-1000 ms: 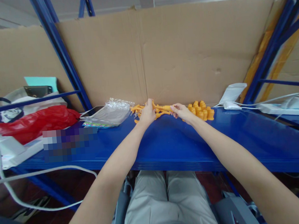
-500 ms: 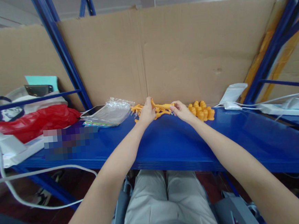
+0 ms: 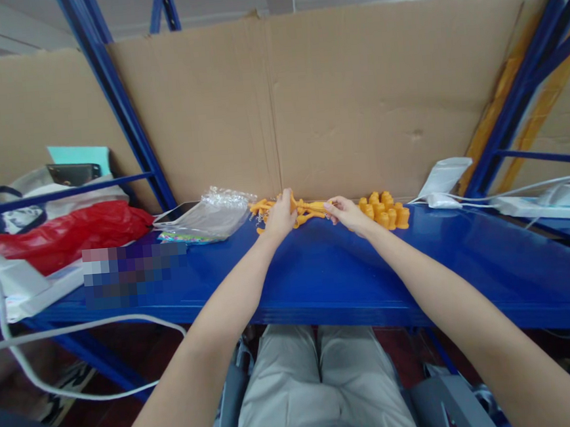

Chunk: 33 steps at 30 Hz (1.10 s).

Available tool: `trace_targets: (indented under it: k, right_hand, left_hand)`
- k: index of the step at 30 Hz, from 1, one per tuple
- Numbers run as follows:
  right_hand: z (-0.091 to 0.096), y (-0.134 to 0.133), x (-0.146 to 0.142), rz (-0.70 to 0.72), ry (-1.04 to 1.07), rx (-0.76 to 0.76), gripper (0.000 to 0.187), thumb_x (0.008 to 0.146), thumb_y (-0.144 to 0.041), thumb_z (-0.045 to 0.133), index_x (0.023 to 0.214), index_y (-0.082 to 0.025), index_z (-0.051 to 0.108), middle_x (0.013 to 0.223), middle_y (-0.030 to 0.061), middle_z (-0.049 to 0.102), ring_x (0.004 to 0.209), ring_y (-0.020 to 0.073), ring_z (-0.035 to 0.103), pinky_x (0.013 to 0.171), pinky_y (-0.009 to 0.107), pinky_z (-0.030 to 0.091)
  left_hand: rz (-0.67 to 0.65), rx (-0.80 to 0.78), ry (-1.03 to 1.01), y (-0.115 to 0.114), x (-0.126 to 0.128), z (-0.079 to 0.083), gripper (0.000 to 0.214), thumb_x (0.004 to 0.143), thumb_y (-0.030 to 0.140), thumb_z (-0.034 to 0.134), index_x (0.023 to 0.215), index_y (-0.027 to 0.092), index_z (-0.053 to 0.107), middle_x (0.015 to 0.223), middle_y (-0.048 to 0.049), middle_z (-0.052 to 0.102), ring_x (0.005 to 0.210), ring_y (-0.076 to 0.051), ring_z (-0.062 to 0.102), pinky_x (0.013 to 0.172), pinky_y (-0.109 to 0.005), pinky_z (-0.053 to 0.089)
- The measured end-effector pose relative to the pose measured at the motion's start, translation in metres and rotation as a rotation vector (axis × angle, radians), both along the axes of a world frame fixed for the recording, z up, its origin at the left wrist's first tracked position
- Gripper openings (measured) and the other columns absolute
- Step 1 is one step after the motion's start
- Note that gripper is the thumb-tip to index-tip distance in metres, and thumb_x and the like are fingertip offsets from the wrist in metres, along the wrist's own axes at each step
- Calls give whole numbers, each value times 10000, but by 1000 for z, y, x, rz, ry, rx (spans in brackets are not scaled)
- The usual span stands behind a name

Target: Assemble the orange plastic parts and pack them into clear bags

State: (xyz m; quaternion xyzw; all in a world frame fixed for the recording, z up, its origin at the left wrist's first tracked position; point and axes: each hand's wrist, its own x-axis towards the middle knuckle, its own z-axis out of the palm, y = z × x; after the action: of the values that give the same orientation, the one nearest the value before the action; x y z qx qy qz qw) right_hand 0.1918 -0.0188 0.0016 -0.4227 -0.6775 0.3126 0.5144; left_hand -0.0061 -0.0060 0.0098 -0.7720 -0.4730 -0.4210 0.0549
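A narrow, long orange piece (image 3: 314, 205) runs between my two hands at the back of the blue shelf. My left hand (image 3: 279, 218) is closed around its left end. At the other end, my right hand (image 3: 345, 213) pinches it between thumb and fingers. A pile of orange pieces (image 3: 261, 207), with small metal bits that look like chains, lies around and behind my left hand. Just right of my right hand stand several orange cup-like pieces (image 3: 384, 211), grouped closely. The exact kind of the held piece is too small to tell.
Left of the pile are a clear plastic bag (image 3: 216, 217) and a dark-screened tablet or phone (image 3: 179, 212). A red bag (image 3: 69, 234) lies further left. White cables and a white device (image 3: 444, 194) sit at the right. Cardboard (image 3: 355, 103) closes the back.
The orange piece between my hands looks thinner and more stretched than before. My right hand has shifted its fingers slightly; my left hand stays almost in place.
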Motion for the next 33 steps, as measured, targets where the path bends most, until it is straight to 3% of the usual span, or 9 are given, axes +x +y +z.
trace_targets:
  k: [8, 15, 19, 24, 33]
  right_hand:
    - [0, 4, 4, -114, -294, 297, 179, 859, -352, 550, 951, -210, 491, 723, -15, 541, 675, 158, 541, 655, 290, 464]
    - [15, -19, 8, -117, -710, 571, 195, 879, -247, 494, 1061, -182, 520, 1093, 138, 595, 962, 244, 577, 845, 361, 446]
    - [15, -22, 10, -134, -815, 581, 247, 902, -241, 464, 1133, -172, 521, 1145, 155, 593, 975, 256, 588, 831, 371, 454]
    - [10, -20, 9, -203, -830, 536, 336, 913, -359, 505, 1193, -174, 525, 1164, 154, 623, 1024, 277, 599, 867, 400, 444]
    - [6, -18, 2, -191, -898, 496, 268, 919, -303, 497, 1142, -184, 585, 1191, 139, 655, 1121, 281, 589, 934, 426, 407]
  left_hand:
    - [44, -80, -22, -4, 3, 5, 440, 746, 62, 585, 1152, 170, 456, 972, -99, 659, 961, -239, 648, 849, -351, 497]
    - [81, -208, -15, -6, 1, 8, 414, 756, 77, 604, 1139, 143, 462, 1002, -129, 656, 974, -256, 648, 852, -360, 493]
    - [57, -194, -56, -5, -1, 6, 438, 746, 58, 597, 1146, 162, 450, 1003, -109, 659, 982, -243, 645, 858, -348, 493]
    - [48, -157, -33, -4, -1, 1, 462, 740, 70, 598, 1157, 181, 432, 963, -88, 665, 947, -237, 648, 845, -350, 494]
    - [-78, -113, -46, -4, 7, -5, 440, 740, 75, 591, 1136, 184, 433, 941, -79, 663, 900, -214, 646, 828, -351, 488]
